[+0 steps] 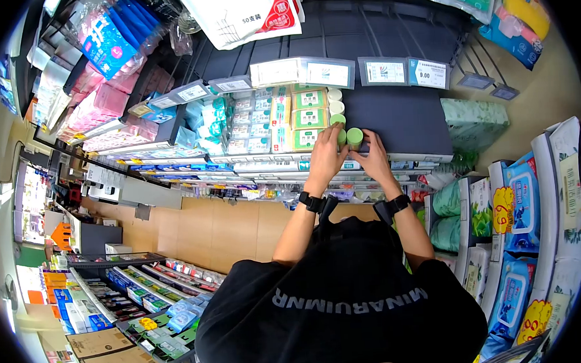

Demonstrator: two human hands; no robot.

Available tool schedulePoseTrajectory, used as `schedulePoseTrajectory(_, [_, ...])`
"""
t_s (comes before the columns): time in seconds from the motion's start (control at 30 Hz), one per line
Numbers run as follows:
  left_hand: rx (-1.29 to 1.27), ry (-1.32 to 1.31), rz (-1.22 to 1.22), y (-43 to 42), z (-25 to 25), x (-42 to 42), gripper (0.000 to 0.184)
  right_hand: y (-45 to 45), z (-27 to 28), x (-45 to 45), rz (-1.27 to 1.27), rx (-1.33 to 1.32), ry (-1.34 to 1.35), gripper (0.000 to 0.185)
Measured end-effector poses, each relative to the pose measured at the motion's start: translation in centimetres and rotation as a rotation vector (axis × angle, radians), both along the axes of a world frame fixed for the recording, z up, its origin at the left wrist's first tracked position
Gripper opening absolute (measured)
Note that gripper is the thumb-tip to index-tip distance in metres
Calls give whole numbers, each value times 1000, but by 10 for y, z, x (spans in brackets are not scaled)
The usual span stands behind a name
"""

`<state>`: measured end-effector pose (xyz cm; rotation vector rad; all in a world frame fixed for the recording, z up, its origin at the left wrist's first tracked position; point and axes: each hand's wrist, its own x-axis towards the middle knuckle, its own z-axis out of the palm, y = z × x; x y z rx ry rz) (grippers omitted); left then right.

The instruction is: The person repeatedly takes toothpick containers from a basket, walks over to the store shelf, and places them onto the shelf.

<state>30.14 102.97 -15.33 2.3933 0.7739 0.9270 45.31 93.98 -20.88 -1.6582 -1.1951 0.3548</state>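
- Green-topped cylinders [354, 138] stand on the dark shelf [402, 120], with both hands reaching forward to them at its front edge.
- Left hand [329, 150]: palm down, wrist bent, fingers curved over the side of one cylinder; I cannot tell whether its grip is pinching or only touching.
- Right hand [372, 155]: thumb and fingers bent around the near and right sides of the rightmost cylinder; how firmly this grip presses cannot be told.
- The cylinders have round, flat, bright green tops; they stand upright and close together, the left hand partly covering their sides.
- Pink packages [102, 104] fill the far-left shelving.
- Small clear packs [249, 124] sit in rows, then green-and-yellow boxes [309, 119] just left of the cylinders.
- White-topped cylinders [335, 101] stand directly behind the green ones.
- Price labels [327, 72] hang above, overlapping the view of the row's back.
- A green patterned pack [475, 123] stands beyond the shelf's right end.
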Motion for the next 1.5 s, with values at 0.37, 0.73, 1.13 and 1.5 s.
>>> schedulePoseTrajectory(0.37, [-400,-233,-124,-44,58,-37,45,-67,85,-17,197,126,650,50])
schedulePoseTrajectory(0.73, [-801,-369,-265,-93,89,-92,40,-162,147,-60,342,153,632,52])
schedulePoseTrajectory(1.13, [-971,-504,-364,-152,100,-143,36,-228,145,-114,254,219,680,50])
schedulePoseTrajectory(1.5, [-985,-524,-388,-235,82,-222,33,-327,149,-208,166,284,672,53])
